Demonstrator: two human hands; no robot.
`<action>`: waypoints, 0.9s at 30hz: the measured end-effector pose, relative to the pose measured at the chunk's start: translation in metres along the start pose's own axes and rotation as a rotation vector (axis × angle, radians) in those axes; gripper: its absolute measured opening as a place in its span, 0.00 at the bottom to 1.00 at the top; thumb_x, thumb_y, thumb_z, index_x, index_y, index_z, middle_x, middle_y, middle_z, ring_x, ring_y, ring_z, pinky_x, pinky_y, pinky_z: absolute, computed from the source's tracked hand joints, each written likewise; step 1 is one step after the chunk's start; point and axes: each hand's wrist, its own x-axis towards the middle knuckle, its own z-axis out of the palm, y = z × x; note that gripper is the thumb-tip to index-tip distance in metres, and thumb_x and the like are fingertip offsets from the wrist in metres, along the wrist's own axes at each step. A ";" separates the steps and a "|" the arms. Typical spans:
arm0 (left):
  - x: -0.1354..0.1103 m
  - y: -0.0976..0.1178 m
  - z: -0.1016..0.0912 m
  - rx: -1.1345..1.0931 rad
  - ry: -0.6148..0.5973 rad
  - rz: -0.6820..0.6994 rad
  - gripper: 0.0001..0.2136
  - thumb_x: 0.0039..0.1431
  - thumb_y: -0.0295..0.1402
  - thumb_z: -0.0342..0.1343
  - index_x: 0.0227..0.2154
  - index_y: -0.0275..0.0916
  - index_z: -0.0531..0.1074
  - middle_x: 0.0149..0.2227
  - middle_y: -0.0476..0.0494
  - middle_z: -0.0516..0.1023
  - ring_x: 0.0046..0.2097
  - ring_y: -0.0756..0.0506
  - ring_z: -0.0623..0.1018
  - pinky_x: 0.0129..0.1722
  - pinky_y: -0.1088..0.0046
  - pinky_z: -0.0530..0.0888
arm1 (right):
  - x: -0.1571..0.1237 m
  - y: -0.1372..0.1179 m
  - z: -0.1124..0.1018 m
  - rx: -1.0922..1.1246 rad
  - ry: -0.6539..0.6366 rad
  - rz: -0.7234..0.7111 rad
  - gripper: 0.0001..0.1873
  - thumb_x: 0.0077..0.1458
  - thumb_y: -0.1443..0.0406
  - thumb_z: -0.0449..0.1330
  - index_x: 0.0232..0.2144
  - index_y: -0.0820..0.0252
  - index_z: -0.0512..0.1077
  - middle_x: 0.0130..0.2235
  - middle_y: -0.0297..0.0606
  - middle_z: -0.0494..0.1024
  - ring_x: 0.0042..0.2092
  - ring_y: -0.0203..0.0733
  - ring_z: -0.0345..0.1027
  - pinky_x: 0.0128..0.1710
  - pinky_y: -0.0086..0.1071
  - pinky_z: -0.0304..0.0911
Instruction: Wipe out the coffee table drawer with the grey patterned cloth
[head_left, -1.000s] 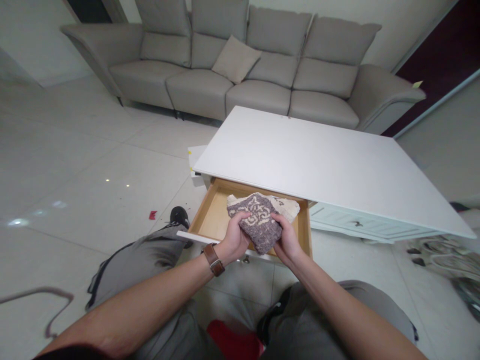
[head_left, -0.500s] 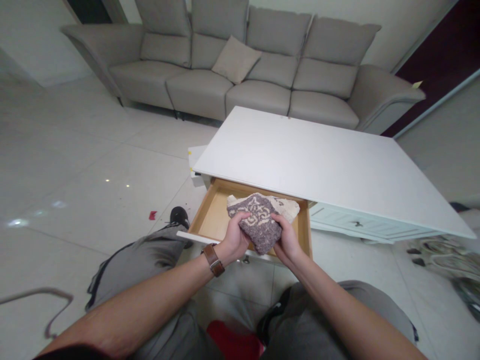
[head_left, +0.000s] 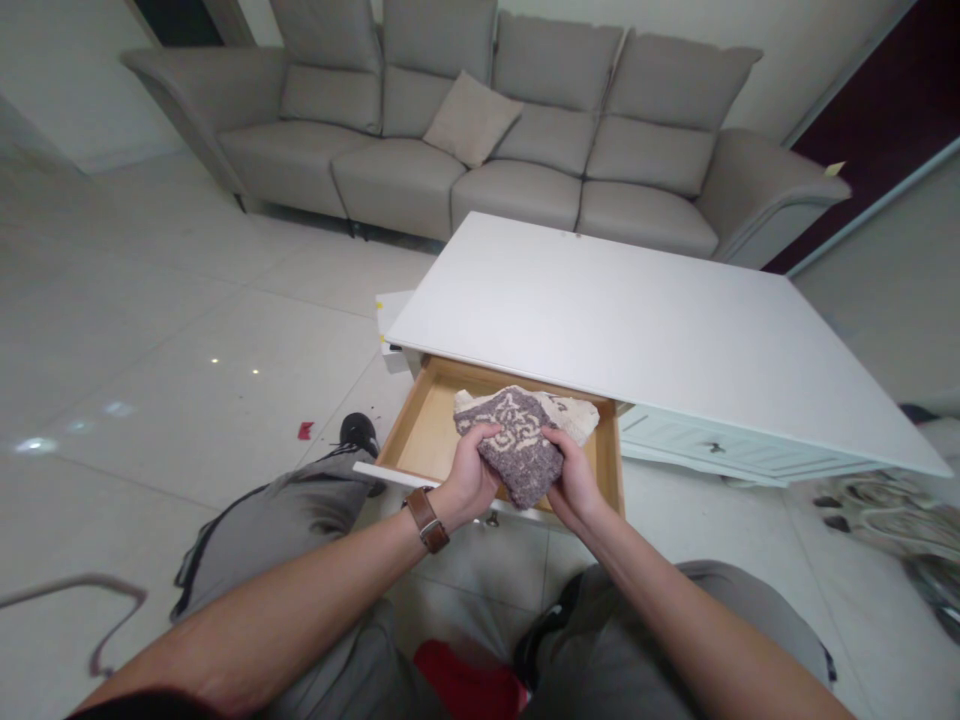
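Both my hands grip a folded cloth [head_left: 521,435], purplish-grey with a cream scroll pattern and a cream reverse side showing at its back edges. On its left edge is my left hand [head_left: 474,475], thumb on top and fingers underneath. My right hand [head_left: 574,480] pinches the right edge in the same way, its fingers mostly hidden below. Under the cloth is a pulled-out wooden drawer [head_left: 420,430] with a white front and a dark knob [head_left: 492,518]. Whether the cloth rests on the drawer's bottom, I cannot tell.
The drawer belongs to a white coffee table [head_left: 637,320], which has another closed drawer [head_left: 716,447]. Behind it stands a grey sofa [head_left: 405,170] with a cushion [head_left: 474,118]. A white box [head_left: 394,325] sits left of the table. Something red [head_left: 469,680] lies between my feet.
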 end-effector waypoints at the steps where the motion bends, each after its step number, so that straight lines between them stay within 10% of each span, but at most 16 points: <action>1: 0.000 0.000 0.000 -0.001 0.000 0.002 0.17 0.53 0.31 0.60 0.47 0.36 0.77 0.44 0.40 0.84 0.48 0.37 0.82 0.51 0.58 0.78 | 0.000 0.000 0.000 0.000 -0.002 0.002 0.18 0.42 0.61 0.69 0.40 0.56 0.78 0.41 0.32 0.84 0.50 0.49 0.76 0.54 0.41 0.70; 27: 0.001 -0.001 -0.001 0.003 0.009 -0.007 0.18 0.54 0.31 0.59 0.49 0.35 0.76 0.44 0.41 0.84 0.47 0.39 0.82 0.51 0.60 0.78 | 0.001 0.001 -0.001 -0.005 -0.007 -0.005 0.18 0.42 0.62 0.69 0.39 0.56 0.78 0.39 0.33 0.84 0.49 0.50 0.76 0.52 0.41 0.71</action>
